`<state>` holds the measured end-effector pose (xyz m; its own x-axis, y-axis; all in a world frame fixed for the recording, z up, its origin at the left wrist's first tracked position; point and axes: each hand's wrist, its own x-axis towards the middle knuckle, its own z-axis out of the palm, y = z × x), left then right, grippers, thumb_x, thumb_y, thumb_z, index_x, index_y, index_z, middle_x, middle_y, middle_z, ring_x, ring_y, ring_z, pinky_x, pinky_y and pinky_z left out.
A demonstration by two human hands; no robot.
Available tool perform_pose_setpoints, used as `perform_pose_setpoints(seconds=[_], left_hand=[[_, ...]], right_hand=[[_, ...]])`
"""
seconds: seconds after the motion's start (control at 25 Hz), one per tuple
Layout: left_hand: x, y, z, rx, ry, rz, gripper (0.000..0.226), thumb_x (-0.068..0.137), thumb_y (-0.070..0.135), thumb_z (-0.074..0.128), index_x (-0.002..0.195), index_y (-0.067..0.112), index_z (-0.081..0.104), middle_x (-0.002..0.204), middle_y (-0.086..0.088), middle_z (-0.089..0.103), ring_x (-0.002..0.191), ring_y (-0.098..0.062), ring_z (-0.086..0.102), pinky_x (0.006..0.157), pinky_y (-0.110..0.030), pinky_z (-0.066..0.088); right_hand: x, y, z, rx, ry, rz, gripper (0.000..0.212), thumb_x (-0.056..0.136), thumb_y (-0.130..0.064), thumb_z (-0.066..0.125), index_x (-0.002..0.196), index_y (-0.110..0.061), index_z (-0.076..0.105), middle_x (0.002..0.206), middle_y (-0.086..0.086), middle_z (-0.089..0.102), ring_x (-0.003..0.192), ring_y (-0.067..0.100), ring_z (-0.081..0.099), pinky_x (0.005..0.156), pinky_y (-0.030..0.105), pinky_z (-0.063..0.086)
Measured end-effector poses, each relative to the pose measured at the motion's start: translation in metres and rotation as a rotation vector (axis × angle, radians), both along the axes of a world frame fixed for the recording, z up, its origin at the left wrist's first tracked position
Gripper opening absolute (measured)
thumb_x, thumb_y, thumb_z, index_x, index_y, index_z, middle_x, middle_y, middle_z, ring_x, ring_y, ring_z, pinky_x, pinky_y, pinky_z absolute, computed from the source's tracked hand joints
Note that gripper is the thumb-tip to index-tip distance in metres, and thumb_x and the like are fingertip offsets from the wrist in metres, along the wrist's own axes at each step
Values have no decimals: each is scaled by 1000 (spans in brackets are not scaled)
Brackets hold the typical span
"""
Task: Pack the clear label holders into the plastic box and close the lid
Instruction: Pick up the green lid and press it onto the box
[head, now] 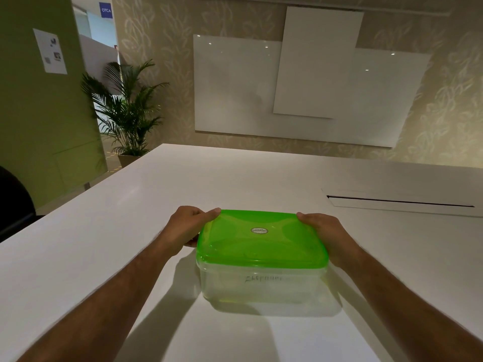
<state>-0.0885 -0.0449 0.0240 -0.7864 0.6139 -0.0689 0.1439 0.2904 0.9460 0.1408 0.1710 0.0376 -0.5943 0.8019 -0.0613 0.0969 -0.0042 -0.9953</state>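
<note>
A clear plastic box (261, 286) stands on the white table (130, 218) in front of me, with a bright green lid (261, 239) lying flat on top of it. My left hand (185, 226) grips the box's left side, thumb pressed on the lid's far left corner. My right hand (326, 233) holds the right side, thumb on the far right corner. The box's walls are cloudy, and I cannot make out any label holders inside.
A cable slot (400, 201) with a raised flap cuts into the table at the right. A potted palm (125, 111) stands beyond the table's far left corner. White boards (300, 87) hang on the wall behind. A dark chair (13, 202) sits at the left edge.
</note>
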Motion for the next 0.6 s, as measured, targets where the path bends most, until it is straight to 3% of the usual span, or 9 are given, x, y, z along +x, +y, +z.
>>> perform_pose_setpoints(seconds=[0.16, 0.24, 0.4, 0.52, 0.6], left_hand=[[15, -15, 9, -52, -23, -66, 61, 75, 58, 77, 101, 4, 67, 84, -14, 62, 63, -25, 58, 58, -35, 57], [24, -26, 16, -101, -52, -113, 60, 75, 56, 77, 106, 6, 65, 84, -12, 63, 57, -25, 53, 50, -28, 52], [40, -50, 30, -215, -109, -274, 74, 65, 62, 78, 114, 9, 63, 78, -11, 62, 51, -20, 56, 51, -26, 49], [47, -63, 36, -253, -144, -395, 102, 30, 73, 85, 113, 16, 64, 70, -10, 67, 54, -21, 64, 51, -26, 51], [49, -64, 36, -258, -152, -446, 98, 36, 67, 88, 115, 16, 63, 67, -10, 69, 54, -20, 65, 50, -25, 51]], right_hand=[[15, -8, 0, 172, -163, -14, 59, 50, -65, 77, 85, -18, 75, 89, 4, 76, 86, 26, 72, 80, 48, 59], [24, -12, 3, 239, -266, 20, 65, 50, -71, 73, 90, -20, 73, 87, 4, 74, 78, 24, 72, 66, 43, 61], [42, -19, 14, 135, -405, 213, 47, 77, -51, 72, 92, -7, 64, 60, 9, 50, 43, 19, 44, 47, 26, 41], [55, -21, 24, 14, -472, 351, 36, 81, -42, 68, 95, -10, 63, 55, 9, 51, 39, 17, 38, 44, 23, 37], [60, -22, 28, -47, -481, 433, 38, 79, -40, 67, 100, -9, 63, 56, 12, 56, 37, 16, 41, 41, 22, 38]])
